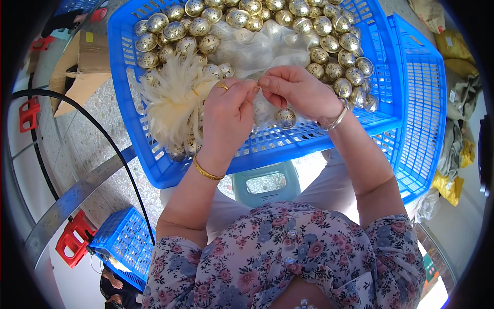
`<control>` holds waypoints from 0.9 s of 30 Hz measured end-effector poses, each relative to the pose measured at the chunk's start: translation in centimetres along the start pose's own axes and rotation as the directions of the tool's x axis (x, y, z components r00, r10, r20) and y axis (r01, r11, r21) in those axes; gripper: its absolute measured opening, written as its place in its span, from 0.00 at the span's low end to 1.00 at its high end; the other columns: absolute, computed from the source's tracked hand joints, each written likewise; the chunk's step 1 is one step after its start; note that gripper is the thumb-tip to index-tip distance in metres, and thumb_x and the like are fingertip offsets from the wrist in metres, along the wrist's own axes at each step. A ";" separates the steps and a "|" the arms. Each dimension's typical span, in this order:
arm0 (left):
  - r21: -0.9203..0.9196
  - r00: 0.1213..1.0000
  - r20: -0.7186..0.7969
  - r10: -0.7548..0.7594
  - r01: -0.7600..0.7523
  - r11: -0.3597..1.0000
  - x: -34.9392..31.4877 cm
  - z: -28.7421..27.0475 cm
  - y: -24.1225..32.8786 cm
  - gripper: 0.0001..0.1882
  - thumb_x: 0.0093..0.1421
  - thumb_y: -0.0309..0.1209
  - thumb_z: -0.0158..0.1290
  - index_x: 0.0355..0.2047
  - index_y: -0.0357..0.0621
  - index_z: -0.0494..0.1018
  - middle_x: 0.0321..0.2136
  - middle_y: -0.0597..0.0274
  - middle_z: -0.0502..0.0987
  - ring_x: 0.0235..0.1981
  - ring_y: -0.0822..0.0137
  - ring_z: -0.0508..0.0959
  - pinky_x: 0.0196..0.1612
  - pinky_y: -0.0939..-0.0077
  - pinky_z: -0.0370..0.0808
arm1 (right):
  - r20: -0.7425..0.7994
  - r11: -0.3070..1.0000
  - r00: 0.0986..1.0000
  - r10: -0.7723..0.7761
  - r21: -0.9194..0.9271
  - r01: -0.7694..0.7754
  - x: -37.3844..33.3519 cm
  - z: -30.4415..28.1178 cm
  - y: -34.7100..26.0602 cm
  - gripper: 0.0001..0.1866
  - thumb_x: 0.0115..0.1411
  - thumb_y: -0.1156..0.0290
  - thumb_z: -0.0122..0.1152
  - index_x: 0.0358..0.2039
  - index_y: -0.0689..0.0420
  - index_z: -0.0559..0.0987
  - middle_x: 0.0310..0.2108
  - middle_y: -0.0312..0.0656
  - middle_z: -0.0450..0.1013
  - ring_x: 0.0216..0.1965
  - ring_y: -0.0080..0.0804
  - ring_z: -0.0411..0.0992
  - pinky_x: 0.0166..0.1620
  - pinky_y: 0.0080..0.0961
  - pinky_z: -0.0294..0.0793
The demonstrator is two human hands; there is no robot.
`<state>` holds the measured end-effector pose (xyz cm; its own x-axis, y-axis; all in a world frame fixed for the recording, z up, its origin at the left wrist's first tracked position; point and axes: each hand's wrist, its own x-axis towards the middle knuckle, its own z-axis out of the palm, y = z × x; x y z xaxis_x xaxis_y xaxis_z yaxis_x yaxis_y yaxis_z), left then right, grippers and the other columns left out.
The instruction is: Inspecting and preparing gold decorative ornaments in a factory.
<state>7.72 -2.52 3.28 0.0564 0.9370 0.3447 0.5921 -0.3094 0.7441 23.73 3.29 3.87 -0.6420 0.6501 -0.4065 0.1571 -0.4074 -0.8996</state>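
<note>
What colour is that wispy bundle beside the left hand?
The bundle is pale cream, as the head view shows.

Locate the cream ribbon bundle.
In the head view, the ribbon bundle lies in the left of the large blue basket, among gold balls, beside the left hand.

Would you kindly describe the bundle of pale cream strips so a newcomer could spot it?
Find the large blue plastic basket at the picture's top centre. On its left side, beside the left hand, a bundle of pale cream, translucent strips lies among round, perforated gold-coloured balls. Its soft, feathery fan sets it apart from those hard-looking, shiny spheres.
</note>
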 end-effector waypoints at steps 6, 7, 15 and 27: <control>0.054 0.999 0.003 0.040 -0.040 0.998 0.1 -0.3 0.1 0.07 0.46 0.19 0.50 0.28 0.39 0.71 0.23 0.56 0.70 0.28 0.56 0.71 0.32 0.66 0.69 | 0.054 0.996 0.998 0.023 0.080 -0.027 -0.4 -0.5 -0.5 0.17 0.61 0.59 0.47 0.27 0.61 0.72 0.21 0.34 0.67 0.23 0.19 0.64 0.26 0.16 0.64; 0.076 0.998 0.012 0.060 -0.061 0.995 0.1 -0.3 0.1 0.07 0.46 0.19 0.50 0.28 0.39 0.71 0.23 0.56 0.70 0.28 0.56 0.71 0.32 0.66 0.69 | 0.055 0.997 0.998 0.023 0.079 -0.027 -0.5 -0.4 -0.6 0.17 0.61 0.59 0.47 0.27 0.61 0.72 0.21 0.34 0.67 0.23 0.19 0.64 0.26 0.16 0.64; -0.072 0.995 0.070 -0.073 0.078 0.994 0.4 -0.3 -0.1 0.04 0.48 0.19 0.49 0.26 0.37 0.71 0.20 0.57 0.70 0.24 0.59 0.71 0.28 0.71 0.68 | 0.029 0.698 0.900 -0.435 -0.621 0.357 -0.4 0.1 0.2 0.08 0.59 0.71 0.49 0.26 0.61 0.71 0.19 0.33 0.64 0.22 0.17 0.62 0.27 0.16 0.63; -0.694 0.876 0.241 -0.418 0.456 0.557 0.1 -0.6 -0.4 0.04 0.54 0.25 0.50 0.25 0.38 0.73 0.19 0.71 0.70 0.21 0.81 0.65 0.24 0.88 0.61 | -0.103 0.989 0.988 -0.113 0.082 0.121 -0.4 0.6 -0.5 0.09 0.59 0.71 0.48 0.25 0.62 0.72 0.22 0.33 0.69 0.23 0.16 0.63 0.28 0.14 0.65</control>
<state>6.96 -2.42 3.32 -0.0047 0.9891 -0.1468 -0.2024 0.1429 0.9688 23.45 2.91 4.60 -0.5751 0.7543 -0.3167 0.0159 -0.3767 -0.9262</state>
